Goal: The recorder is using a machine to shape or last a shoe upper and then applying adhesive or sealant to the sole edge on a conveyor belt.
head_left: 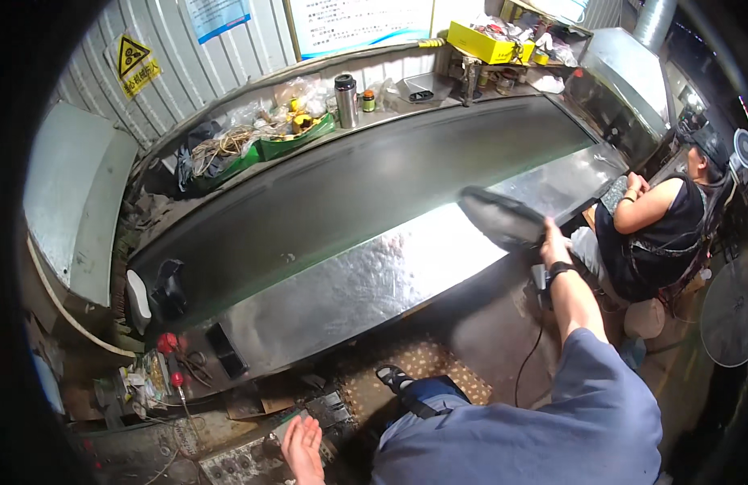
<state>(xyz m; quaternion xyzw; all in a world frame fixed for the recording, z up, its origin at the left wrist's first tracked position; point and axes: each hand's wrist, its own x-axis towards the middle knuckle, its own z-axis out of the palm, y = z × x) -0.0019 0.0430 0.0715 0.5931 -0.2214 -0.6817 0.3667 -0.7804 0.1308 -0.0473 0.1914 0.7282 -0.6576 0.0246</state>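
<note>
Head view shows the right hand (pixel 554 245) with closed grip on a dark flat piece (pixel 503 217) at the steel table (pixel 366 283) edge; left hand (pixel 303 444) hangs open, empty, low near floor clutter; the piece may slip onto the conveyor belt (pixel 350 190), since one hand holds its end only.

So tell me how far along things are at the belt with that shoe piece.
Done: nothing finished shows; the dark conveyor belt lies bare along most of its length. In hand: the right hand holds a black shoe-shaped piece over the shiny metal ledge. The left hand hangs open low by floor clutter. Left: the piece is not yet set down; a seated person waits at the far end.
</note>
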